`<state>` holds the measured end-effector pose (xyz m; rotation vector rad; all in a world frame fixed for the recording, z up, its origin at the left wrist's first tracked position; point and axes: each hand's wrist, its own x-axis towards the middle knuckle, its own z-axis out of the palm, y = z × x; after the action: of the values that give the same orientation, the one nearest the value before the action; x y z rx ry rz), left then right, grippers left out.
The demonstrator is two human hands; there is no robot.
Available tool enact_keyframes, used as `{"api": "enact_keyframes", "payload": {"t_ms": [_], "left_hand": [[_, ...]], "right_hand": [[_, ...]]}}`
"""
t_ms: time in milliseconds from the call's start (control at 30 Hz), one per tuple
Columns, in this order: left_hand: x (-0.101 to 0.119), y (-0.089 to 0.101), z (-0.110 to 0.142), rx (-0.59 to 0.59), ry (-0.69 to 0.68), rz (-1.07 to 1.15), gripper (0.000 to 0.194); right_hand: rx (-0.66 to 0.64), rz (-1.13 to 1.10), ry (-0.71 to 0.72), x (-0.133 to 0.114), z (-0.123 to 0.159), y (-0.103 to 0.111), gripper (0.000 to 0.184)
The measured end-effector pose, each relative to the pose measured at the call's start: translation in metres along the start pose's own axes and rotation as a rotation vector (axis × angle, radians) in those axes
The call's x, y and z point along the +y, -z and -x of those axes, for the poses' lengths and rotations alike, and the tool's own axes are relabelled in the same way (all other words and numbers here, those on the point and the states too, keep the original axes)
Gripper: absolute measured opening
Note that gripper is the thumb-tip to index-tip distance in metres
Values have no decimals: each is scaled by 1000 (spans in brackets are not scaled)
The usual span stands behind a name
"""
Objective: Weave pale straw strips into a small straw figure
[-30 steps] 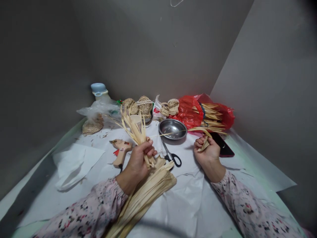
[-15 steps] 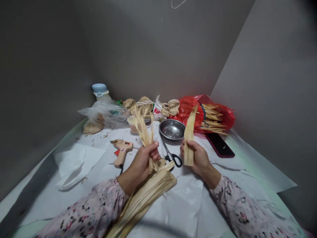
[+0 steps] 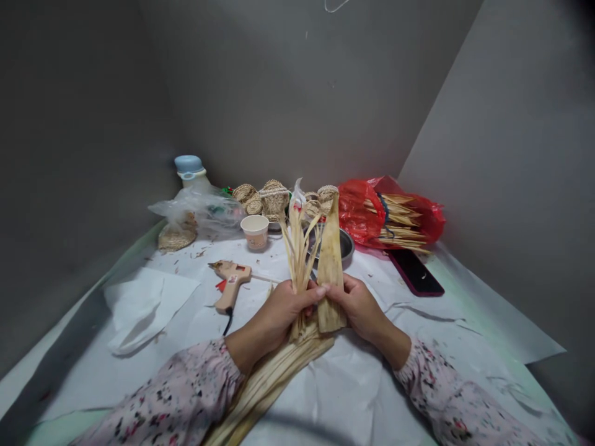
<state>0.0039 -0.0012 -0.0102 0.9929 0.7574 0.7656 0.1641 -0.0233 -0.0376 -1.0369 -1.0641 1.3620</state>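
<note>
My left hand (image 3: pixel 283 310) is closed round a bundle of dried husk strips (image 3: pixel 300 251), whose thin ends fan upward. In my right hand (image 3: pixel 360 303) I pinch one wide, pointed piece of dried corn husk (image 3: pixel 330 260), held upright. The two hands meet at the thumbs, so the wide husk stands just right of the strips. Beneath them a pile of long dried husks (image 3: pixel 274 384) lies on the white sheet. The steel bowl (image 3: pixel 348 244) is partly covered by the husk, and the scissors are almost wholly hidden behind my hands.
A glue gun (image 3: pixel 232 282) and a paper cup (image 3: pixel 255 232) stand to the left. Behind are woven straw pieces (image 3: pixel 274 198), a clear plastic bag (image 3: pixel 204 210) and a blue-lidded bottle (image 3: pixel 189 170). At right lie a red bag (image 3: pixel 360 214) of husks and a phone (image 3: pixel 416 272).
My right hand has moved left with the wide husk, up against my left hand. The left hand and its strips have shifted slightly right, uncovering the paper cup.
</note>
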Motion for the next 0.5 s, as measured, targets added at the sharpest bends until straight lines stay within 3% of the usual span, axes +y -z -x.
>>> {"api": "enact_keyframes", "payload": {"t_ms": [200,500], "left_hand": [[-1,0,1,31,2,-13,30],[-4,2,0,26,-15,-99,36]], "right_hand": [[-31,46,68,-1,1,1,27],[-8,186,31,-6,0,-4,21]]}}
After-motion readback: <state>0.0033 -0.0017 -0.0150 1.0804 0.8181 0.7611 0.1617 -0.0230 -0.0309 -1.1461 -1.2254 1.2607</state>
